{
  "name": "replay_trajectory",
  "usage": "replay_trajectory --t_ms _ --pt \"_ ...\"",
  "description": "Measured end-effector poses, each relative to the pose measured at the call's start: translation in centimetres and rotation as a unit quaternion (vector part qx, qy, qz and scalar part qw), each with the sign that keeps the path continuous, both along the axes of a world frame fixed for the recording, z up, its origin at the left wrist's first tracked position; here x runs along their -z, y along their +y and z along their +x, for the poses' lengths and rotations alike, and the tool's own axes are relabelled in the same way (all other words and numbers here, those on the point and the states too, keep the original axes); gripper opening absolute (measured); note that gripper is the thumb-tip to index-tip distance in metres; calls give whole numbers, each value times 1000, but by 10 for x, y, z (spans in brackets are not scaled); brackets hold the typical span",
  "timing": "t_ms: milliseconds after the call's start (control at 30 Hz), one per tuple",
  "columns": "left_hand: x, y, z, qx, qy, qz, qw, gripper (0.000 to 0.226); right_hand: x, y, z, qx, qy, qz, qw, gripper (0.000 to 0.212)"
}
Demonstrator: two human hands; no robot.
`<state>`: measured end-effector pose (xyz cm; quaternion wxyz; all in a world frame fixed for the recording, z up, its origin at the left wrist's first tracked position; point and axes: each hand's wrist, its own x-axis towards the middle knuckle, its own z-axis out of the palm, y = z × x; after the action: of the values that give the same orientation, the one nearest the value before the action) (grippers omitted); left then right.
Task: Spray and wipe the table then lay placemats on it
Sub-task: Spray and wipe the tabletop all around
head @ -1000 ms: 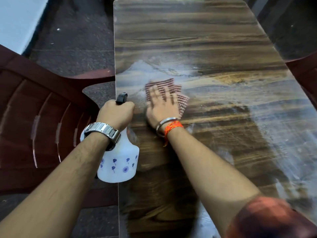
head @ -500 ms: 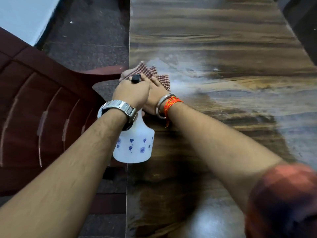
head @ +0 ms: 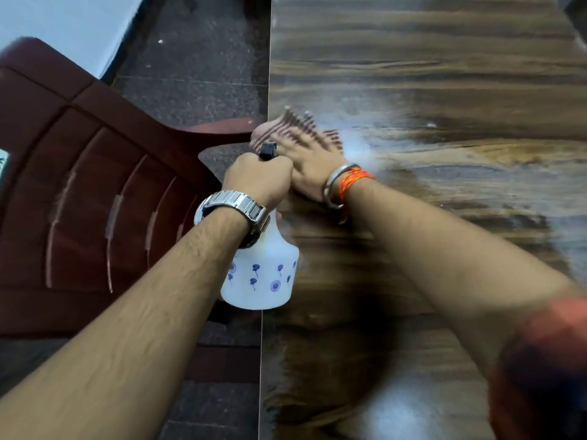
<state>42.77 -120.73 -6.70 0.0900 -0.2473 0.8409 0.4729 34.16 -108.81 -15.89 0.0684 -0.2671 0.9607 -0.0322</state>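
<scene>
At counter's [head: 413, 74] left edge: right hand [head: 313, 171] flat, fingers spread, pressing checked cloth [head: 295, 128]; cloth corner overhangs edge. Hand and cloth blurred. Left hand [head: 257, 179] closed round neck of white spray bottle [head: 263, 277], bottle straddling edge line just beside right wrist. Maroon chair [head: 89, 185] close against left side, armrest touching edge. Far and right counter open, whitish wet streaks across middle.

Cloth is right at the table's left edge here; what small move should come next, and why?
Probably sweep the right hand and checked cloth back rightward: misty film remains beside it on the table.
</scene>
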Motion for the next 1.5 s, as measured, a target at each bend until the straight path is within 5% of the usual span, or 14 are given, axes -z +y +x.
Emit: replay_trajectory --t_ms 133,200,267,333,400,600,733,833,900,1033,1200,1433,1500 --pt "-5 -7 20 -16 -15 29 999 17 -1 60 3 296 -26 -32 954 57" --pt "-9 -8 32 -25 -16 37 999 24 -1 43 35 250 20 -17 968 60" --pt "-10 -7 43 -36 -20 36 998 34 -1 10 84 96 27 -25 995 65" --pt "-18 -5 56 -37 -16 27 999 22 1 -10 140 -96 17 -21 995 62" --pt "-25 -4 72 -29 -19 16 999 13 -3 -2 174 -174 -16 9 985 62" --pt "-30 -1 104 -66 -16 54 996 12 8 34 172 179 -20 -23 983 58" --pt "-50 10 198 -57 -5 18 998 15 -11 0 331 -96 -4 -31 995 64" --pt "-37 7 212 -75 -20 11 997 40 -5 4 378 -177 -49 -39 982 59" --pt "-39 10 234 -73 -21 7 997 51 -3 24 386 -153 -37 -52 986 59" --pt "-46 12 285 -73 -28 15 997 31 -6 43 416 72 -23 -59 995 58" --pt "-46 8 339 -43 -36 2 998 25 -3 6 532 -59 -29 -50 997 56" --pt "-38 2 412 18 -25 -17 999 31 -10 25 600 -1 -41 -78 996 55" --pt "-35 8 426 32 -29 -15 999 28 -7 63 606 84 -22 -54 995 56"
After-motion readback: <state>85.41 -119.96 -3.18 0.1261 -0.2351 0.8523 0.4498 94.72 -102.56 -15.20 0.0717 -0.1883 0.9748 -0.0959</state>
